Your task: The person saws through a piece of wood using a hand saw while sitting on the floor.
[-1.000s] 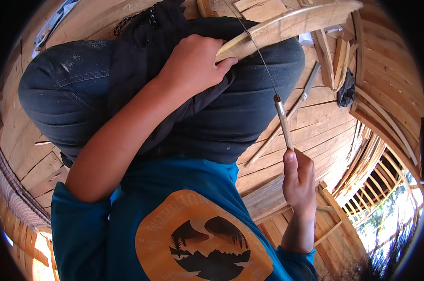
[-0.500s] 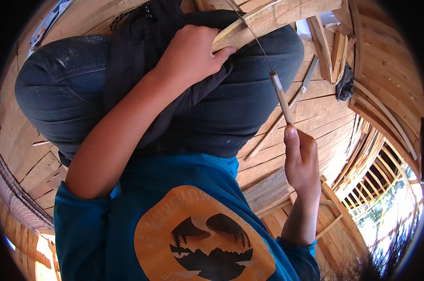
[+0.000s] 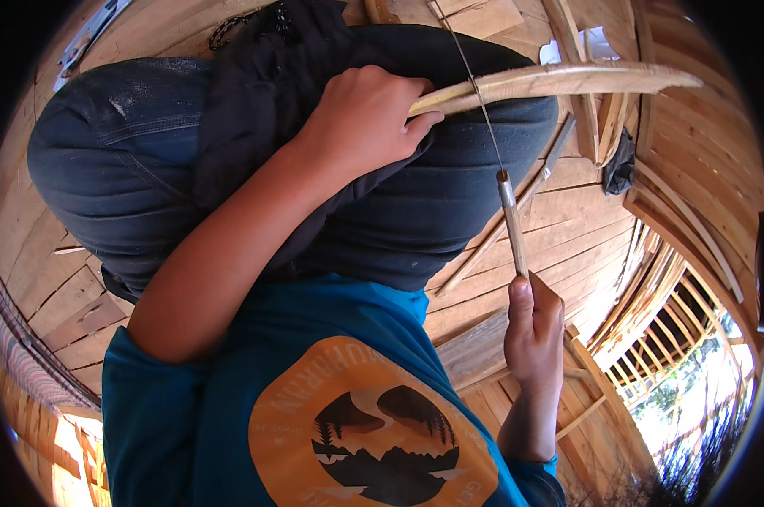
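Stick (image 3: 559,82) dropped lower, flatter across knees; left hand (image 3: 361,118) grips its end, right hand (image 3: 534,325) clenched round thin tool (image 3: 512,221).

one curved wooden strip (image 3: 559,82), one knife (image 3: 512,221) (thin-bladed)

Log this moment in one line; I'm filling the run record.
left hand: grips curved wooden strip on lap | right hand: holds thin-bladed tool, blade against strip | plank floor
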`<act>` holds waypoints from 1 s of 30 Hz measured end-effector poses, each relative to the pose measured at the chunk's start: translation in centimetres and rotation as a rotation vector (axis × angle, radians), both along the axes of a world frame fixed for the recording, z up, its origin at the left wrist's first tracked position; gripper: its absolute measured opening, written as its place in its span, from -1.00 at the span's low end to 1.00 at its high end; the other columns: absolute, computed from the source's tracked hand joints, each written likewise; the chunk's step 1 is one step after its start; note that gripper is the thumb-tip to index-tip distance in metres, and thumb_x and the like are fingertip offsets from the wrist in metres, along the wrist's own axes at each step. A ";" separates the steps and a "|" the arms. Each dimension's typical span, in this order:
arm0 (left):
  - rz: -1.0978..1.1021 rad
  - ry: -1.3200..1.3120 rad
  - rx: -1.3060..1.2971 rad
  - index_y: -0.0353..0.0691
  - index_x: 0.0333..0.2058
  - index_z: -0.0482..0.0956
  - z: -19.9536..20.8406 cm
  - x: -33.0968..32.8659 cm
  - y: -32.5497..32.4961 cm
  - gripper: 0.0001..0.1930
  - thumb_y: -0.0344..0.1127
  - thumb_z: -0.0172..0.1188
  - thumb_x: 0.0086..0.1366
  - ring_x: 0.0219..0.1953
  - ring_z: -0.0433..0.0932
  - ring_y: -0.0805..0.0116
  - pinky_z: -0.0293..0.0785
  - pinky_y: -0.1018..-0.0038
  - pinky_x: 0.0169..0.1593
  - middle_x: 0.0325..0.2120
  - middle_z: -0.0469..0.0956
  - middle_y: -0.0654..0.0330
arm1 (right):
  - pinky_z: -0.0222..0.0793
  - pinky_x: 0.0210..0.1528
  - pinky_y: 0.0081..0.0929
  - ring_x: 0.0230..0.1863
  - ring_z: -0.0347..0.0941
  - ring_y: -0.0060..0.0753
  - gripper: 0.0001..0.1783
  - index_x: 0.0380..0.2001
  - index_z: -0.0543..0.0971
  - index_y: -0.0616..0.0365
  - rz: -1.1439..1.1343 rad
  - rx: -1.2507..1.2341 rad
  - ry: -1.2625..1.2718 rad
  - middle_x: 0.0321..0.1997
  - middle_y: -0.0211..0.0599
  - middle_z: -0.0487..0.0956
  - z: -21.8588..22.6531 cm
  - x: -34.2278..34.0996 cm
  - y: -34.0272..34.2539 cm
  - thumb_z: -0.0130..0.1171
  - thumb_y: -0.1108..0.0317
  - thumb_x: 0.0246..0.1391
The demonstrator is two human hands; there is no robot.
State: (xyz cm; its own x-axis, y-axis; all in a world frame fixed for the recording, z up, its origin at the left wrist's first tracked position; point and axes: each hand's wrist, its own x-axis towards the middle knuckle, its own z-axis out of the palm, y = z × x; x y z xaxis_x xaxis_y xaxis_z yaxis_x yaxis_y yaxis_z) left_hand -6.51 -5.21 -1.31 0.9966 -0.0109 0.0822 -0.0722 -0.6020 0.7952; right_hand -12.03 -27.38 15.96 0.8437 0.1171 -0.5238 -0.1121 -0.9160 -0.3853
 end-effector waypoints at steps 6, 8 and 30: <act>0.036 -0.020 -0.057 -0.27 -0.36 0.70 -0.8 1.1 0.4 -0.69 -0.10 0.35 0.13 -0.48 0.62 -0.03 0.58 0.23 -0.30 -0.59 0.59 -0.04 | 0.08 -0.59 -0.28 -0.66 0.05 -0.29 -0.41 -0.59 0.39 0.32 -0.044 0.026 0.021 -0.75 -0.14 0.21 -1.7 1.9 0.9 -0.02 0.01 0.36; 0.033 0.008 -0.061 -0.28 -0.36 0.69 -0.9 0.9 0.3 -0.68 -0.10 0.37 0.12 -0.49 0.61 -0.05 0.57 0.22 -0.30 -0.59 0.59 -0.07 | 0.08 -0.59 -0.27 -0.66 0.06 -0.28 -0.41 -0.58 0.39 0.31 -0.085 0.060 0.065 -0.75 -0.15 0.21 0.9 -1.4 -1.5 -0.01 -0.02 0.34; -0.010 -0.021 -0.043 -0.23 -0.39 0.69 -0.2 0.1 0.5 -0.71 -0.09 0.37 0.14 -0.55 0.58 -0.01 0.53 0.26 -0.40 -0.63 0.56 -0.02 | 0.09 -0.62 -0.29 -0.74 0.16 -0.20 -0.47 -0.53 0.40 0.32 0.013 -0.061 -0.011 -0.77 -0.11 0.22 1.0 -1.7 0.7 0.04 0.02 0.32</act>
